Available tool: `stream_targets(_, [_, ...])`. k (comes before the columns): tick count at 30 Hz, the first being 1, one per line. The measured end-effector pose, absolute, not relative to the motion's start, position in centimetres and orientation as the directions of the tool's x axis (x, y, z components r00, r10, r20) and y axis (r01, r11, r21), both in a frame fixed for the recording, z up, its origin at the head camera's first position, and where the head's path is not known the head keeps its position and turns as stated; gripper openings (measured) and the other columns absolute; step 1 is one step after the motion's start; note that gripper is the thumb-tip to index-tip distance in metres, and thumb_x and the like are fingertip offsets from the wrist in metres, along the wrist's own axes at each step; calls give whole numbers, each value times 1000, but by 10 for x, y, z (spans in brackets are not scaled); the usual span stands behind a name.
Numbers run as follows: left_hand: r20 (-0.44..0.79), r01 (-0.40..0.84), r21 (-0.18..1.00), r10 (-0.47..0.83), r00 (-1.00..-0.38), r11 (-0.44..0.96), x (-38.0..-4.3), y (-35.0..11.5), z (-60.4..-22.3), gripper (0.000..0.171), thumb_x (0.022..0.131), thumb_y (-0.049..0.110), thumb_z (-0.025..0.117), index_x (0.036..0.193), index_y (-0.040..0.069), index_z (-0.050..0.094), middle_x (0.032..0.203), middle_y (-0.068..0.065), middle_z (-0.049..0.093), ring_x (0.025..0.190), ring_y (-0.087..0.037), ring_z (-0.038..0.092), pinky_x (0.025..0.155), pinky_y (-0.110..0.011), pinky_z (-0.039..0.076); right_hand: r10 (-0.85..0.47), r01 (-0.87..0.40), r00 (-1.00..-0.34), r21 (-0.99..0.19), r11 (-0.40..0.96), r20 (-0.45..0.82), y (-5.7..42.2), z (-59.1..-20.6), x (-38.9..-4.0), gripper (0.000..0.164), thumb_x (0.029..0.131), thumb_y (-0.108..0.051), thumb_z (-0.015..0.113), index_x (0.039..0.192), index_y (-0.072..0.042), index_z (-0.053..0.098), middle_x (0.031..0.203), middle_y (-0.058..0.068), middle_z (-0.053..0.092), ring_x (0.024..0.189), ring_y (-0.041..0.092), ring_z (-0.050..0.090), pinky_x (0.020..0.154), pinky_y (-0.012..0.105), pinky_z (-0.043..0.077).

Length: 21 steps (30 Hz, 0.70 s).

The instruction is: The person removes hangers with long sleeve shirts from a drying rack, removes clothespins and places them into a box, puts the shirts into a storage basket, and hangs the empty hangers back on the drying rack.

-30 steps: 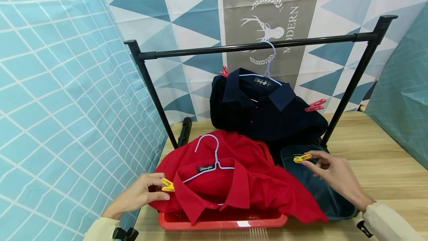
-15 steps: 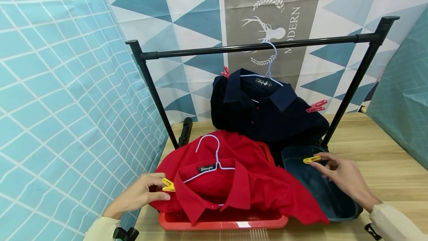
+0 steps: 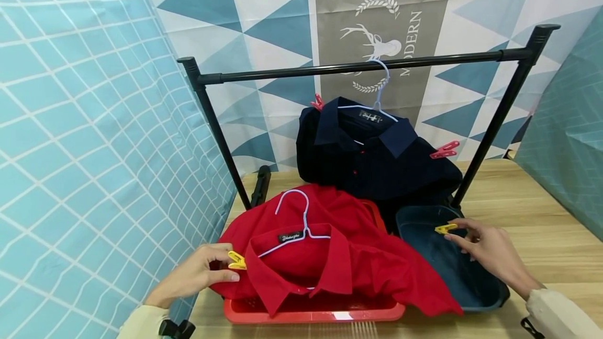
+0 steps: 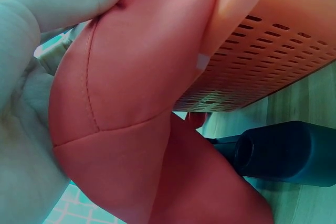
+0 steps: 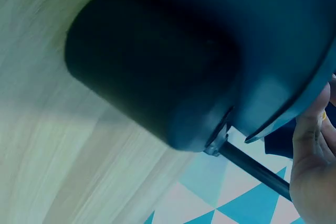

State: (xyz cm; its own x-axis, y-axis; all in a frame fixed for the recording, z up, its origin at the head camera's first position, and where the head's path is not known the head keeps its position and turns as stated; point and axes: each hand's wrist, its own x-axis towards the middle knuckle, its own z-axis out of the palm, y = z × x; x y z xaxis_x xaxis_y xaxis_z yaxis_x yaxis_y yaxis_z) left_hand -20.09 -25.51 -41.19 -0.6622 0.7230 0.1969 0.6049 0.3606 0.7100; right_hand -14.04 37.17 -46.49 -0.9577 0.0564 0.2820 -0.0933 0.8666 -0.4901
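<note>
A red collared shirt [image 3: 386,271] lies over a red basket [image 3: 315,317], with a pale hanger [image 3: 305,213] inside its collar. At its left shoulder, a yellow clothespin [image 3: 237,261] sits on the fabric. My left hand [image 3: 204,271] grips the shirt there; in the left wrist view the thumb [image 4: 89,3] presses on the cloth. Over the dark blue tray [image 3: 419,224], my right hand [image 3: 492,252] pinches a second yellow clothespin [image 3: 445,229] between thumb and fingertips. The right wrist view mostly catches the tray's outer side [image 5: 273,77], with the hand at its right edge.
Behind stands a black clothes rack [image 3: 282,71]. A navy shirt [image 3: 377,166] hangs from its bar on a hanger [image 3: 379,88], with pink clothespins [image 3: 445,149] at both shoulders. A black rack foot [image 3: 260,184] rests on the wooden table [image 3: 542,213] at left.
My right hand has moved right and slightly down over the tray with the yellow clothespin. The left hand has stayed at the red shirt's shoulder.
</note>
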Motion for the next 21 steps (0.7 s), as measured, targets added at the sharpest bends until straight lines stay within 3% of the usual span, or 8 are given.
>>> stream_targets(21, [210,618,698,721,-660,362,-199,-256,-413,6,93,21,78,90,26,76,81,7,54,73,-10,54,60,-24,48,29,-70,-981,-488,870,193,380,-475,-142,37,92,-16,77,121,4,66,65,-4,57,48,11,53,46,26,42])
